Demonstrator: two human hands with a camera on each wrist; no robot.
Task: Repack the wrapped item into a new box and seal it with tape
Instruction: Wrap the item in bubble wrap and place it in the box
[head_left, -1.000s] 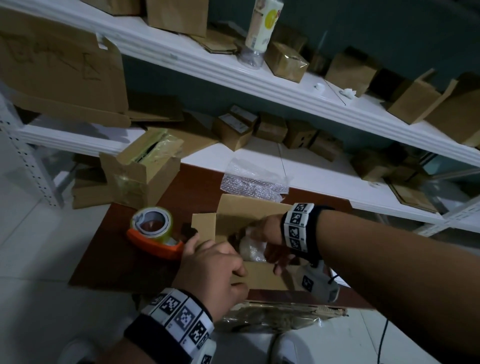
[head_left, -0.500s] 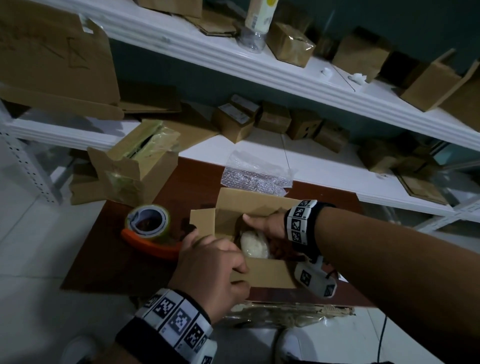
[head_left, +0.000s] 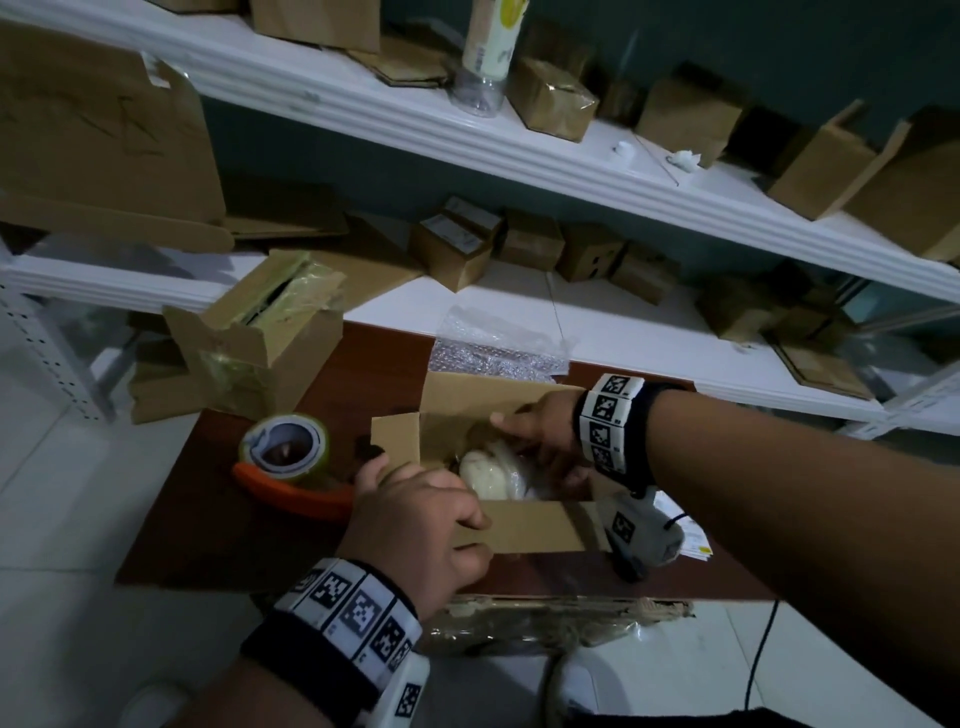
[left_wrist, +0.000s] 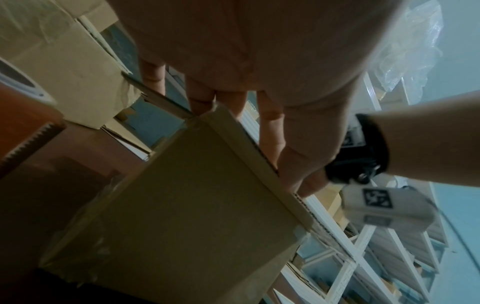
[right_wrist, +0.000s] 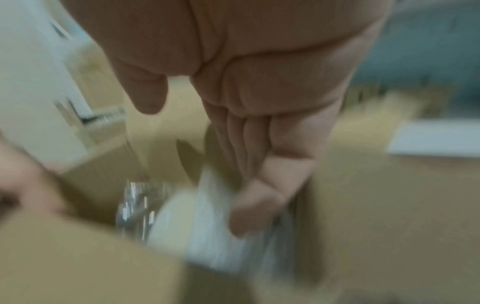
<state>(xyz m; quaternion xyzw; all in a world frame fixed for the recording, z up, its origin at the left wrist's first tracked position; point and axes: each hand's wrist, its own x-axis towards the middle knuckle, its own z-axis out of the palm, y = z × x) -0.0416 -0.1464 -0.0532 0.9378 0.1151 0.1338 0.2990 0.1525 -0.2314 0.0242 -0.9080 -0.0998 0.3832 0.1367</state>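
An open cardboard box (head_left: 524, 527) stands on the brown table (head_left: 218, 525). Inside it lies the wrapped item (head_left: 485, 473), white under clear bubble wrap. My right hand (head_left: 540, 428) reaches down into the box. In the blurred right wrist view its bent fingers (right_wrist: 259, 185) curl over the wrapped item (right_wrist: 207, 236), with the thumb (right_wrist: 148, 94) held off it. My left hand (head_left: 421, 519) grips the box's near wall at the left corner. In the left wrist view its fingers (left_wrist: 205, 98) hook over the box (left_wrist: 194, 205) rim. An orange tape dispenser (head_left: 285, 462) sits just left of the box.
An older opened box (head_left: 244, 358) stands at the table's back left. A loose bubble wrap sheet (head_left: 498, 348) lies behind the new box. White shelves (head_left: 571, 171) behind hold several small cartons. Flattened cardboard (head_left: 545, 618) hangs at the table's near edge.
My right hand has lowered the wrapped item from above the box down into it. My left hand has kept its hold on the box's near corner.
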